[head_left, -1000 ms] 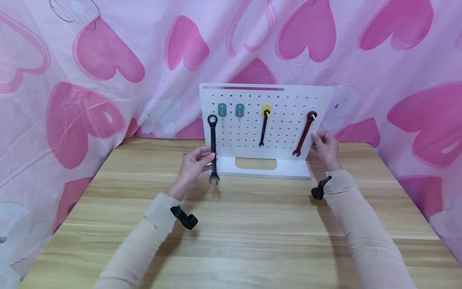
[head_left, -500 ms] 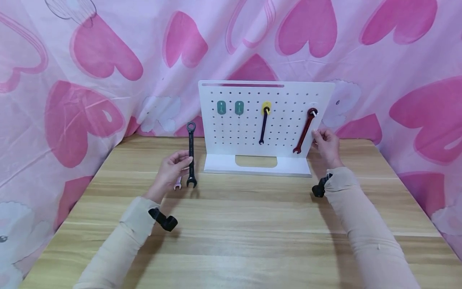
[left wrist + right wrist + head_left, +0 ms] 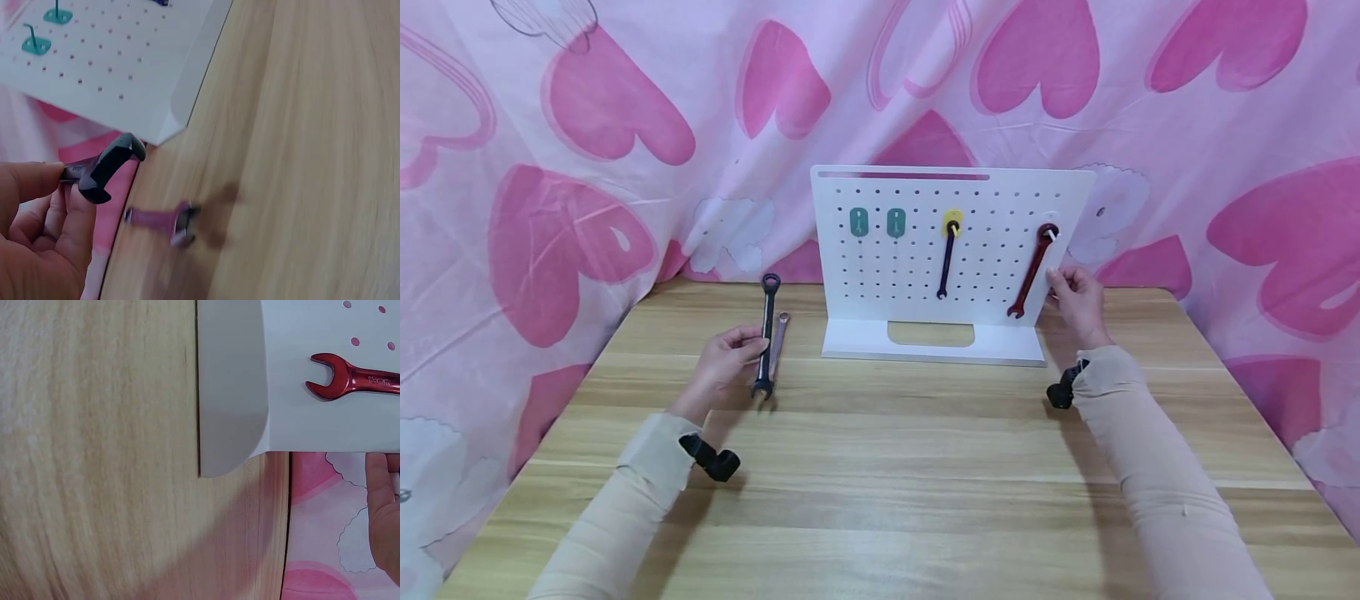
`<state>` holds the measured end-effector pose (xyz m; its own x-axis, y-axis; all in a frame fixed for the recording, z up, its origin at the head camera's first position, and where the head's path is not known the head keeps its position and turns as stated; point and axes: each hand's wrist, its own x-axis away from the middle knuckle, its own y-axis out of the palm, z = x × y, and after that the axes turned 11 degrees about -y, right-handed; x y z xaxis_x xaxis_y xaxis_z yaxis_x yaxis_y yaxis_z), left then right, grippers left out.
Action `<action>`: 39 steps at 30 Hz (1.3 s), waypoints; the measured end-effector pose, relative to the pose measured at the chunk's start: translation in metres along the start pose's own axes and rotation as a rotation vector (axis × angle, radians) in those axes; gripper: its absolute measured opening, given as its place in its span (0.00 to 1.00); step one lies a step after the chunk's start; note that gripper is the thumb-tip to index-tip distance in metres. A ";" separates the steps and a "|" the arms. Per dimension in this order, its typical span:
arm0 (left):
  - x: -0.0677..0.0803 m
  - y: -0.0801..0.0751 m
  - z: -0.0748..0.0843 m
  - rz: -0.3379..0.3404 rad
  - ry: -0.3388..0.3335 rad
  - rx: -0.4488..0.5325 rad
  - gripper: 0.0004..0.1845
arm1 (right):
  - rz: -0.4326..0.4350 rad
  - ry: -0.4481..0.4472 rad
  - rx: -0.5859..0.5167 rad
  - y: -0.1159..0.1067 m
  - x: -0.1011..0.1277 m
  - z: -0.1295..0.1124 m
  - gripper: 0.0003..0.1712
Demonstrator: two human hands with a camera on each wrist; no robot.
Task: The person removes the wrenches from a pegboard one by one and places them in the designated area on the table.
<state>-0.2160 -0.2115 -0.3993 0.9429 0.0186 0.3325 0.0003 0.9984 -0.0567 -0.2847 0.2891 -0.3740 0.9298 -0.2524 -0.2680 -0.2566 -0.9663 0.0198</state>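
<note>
My left hand [image 3: 736, 352] grips a black combination wrench [image 3: 767, 332] by its shaft, left of the white pegboard [image 3: 917, 275]. The wrench's ring end points away from me and its open end [image 3: 110, 166] hangs just over the table. A pink wrench [image 3: 778, 340] lies flat on the wood right beside it, blurred as the pink wrench [image 3: 164, 220] in the left wrist view. My right hand [image 3: 1072, 292] holds the pegboard's right edge, next to a red wrench [image 3: 1032, 271] hanging on a peg. The red wrench's open end [image 3: 330, 383] hangs low on the board.
A dark blue wrench [image 3: 947, 262] hangs from a yellow hook at the board's middle. Two green hooks [image 3: 877, 222] at the upper left carry nothing. The board stands on a white foot [image 3: 857, 343] on a wooden table [image 3: 895, 467]. Pink heart-print cloth [image 3: 625, 125] surrounds the table.
My left hand has carried the black wrench leftward from the board's left edge and lowered it beside the pink wrench. The right hand has stayed on the board's edge.
</note>
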 end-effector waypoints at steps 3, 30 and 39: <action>-0.001 -0.007 -0.003 -0.022 -0.030 -0.039 0.07 | 0.003 -0.002 -0.011 0.001 0.000 0.001 0.06; -0.011 -0.031 -0.017 0.109 -0.168 -0.368 0.21 | 0.008 -0.014 0.153 -0.007 -0.011 0.026 0.09; -0.015 -0.029 -0.017 0.145 -0.179 -0.459 0.19 | 0.007 -0.005 0.098 -0.007 -0.011 0.026 0.10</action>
<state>-0.2248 -0.2413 -0.4189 0.8725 0.2041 0.4440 0.0578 0.8591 -0.5085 -0.3002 0.3002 -0.3958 0.9264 -0.2590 -0.2732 -0.2884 -0.9548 -0.0726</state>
